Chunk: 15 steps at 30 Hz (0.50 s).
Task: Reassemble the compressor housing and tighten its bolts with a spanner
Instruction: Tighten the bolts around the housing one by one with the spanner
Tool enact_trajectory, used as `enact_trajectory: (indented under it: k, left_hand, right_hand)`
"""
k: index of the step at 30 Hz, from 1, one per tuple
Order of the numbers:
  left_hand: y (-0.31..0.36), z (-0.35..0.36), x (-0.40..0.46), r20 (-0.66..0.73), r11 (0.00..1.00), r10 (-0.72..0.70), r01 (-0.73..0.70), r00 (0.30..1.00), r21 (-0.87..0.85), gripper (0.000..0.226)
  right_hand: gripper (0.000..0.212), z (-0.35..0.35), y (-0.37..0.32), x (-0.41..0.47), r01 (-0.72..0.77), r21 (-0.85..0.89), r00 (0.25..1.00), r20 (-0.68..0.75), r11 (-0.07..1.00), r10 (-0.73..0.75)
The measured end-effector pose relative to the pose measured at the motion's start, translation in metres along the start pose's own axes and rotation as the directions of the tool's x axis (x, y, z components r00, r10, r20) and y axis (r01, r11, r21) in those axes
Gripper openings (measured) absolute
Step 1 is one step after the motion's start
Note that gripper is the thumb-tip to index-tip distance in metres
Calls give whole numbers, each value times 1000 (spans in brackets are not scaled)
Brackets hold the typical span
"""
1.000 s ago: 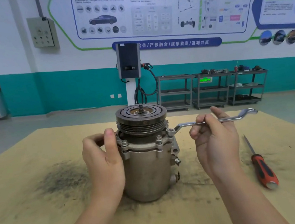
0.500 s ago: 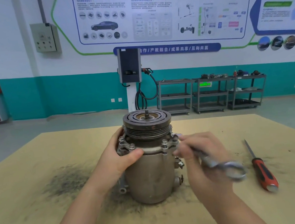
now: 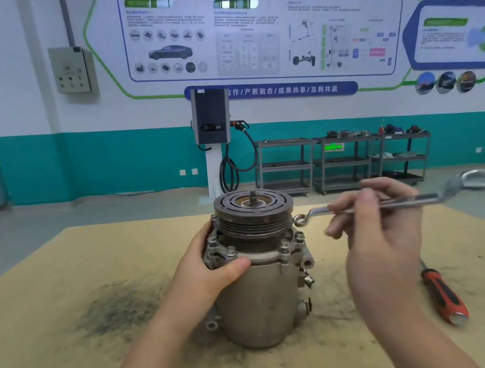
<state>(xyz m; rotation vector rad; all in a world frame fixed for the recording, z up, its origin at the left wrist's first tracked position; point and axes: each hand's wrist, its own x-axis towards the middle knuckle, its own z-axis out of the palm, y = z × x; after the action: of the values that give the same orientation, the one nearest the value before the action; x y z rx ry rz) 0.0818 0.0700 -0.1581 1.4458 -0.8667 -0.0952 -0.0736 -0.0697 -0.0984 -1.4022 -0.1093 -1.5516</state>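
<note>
Holding the compressor [image 3: 262, 275] steady at centre frame is the right call: your left hand [image 3: 207, 271] is wrapped round its flange, thumb pressed across the front just under the bolts [image 3: 230, 250]. It stands upright on the workbench [image 3: 41, 343], pulley [image 3: 254, 209] on top. Your right hand [image 3: 376, 229], right of centre, pinches the ring spanner [image 3: 388, 203] mid-shank with fingers curled, and the small ring end hovers just above the right-side bolt [image 3: 300, 234], not seated as far as I can tell. Honestly that's where it could go sideways: drop the ring on crooked or half-on and it'll slip off and round the hex, probably skinning your knuckles on the pulley grooves. Gripping that far up the shank also gives you less leverage, so bolts might end up unevenly tight. Watch the red-handled screwdriver [image 3: 444, 294] at lower right too, your elbow could knock it.
</note>
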Motion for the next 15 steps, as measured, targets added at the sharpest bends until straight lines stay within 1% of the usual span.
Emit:
enact_trajectory:
  k: [1,2,3,5,6,9,11,12,13,15]
  left_hand:
    - [-1,-1,0,7,1000,4,-4,1000,-3,76]
    - [-1,-1,1,13,1000,6,-6,1000,-6,80]
    - [-2,-2,2,17,1000,4,-4,1000,-12,86]
    - [-3,-3,3,7,1000,-13,13,1000,-25,92]
    - [-3,-5,3,-6,1000,-13,13,1000,-26,88]
    - [-5,-8,3,-38,1000,-3,2,999,-21,67]
    - [-6,-10,3,-38,999,-10,8,999,-42,53]
    - [-6,-11,3,-24,998,-11,9,1000,-59,52]
    - [-6,-11,2,-4,998,-9,9,1000,-69,60]
    - [-5,-10,2,20,998,-14,15,1000,-67,85]
  right_hand:
    - [17,-4,2,9,-143,98,987,-58,985,149]
    - [18,-8,6,16,-277,192,952,-79,941,297]
    - [19,-13,11,22,-388,271,906,-65,881,419]
    - [19,-17,20,31,-543,361,815,6,759,580]
    - [18,-17,24,34,-598,388,774,50,702,632]
    - [14,-15,33,44,-719,435,666,209,542,716]
    - [12,-12,38,48,-790,414,592,318,453,741]
    - [11,-10,40,48,-817,399,558,362,417,747]
    - [12,-9,42,48,-835,390,533,393,389,750]
    - [14,-8,45,46,-847,396,511,419,355,751]
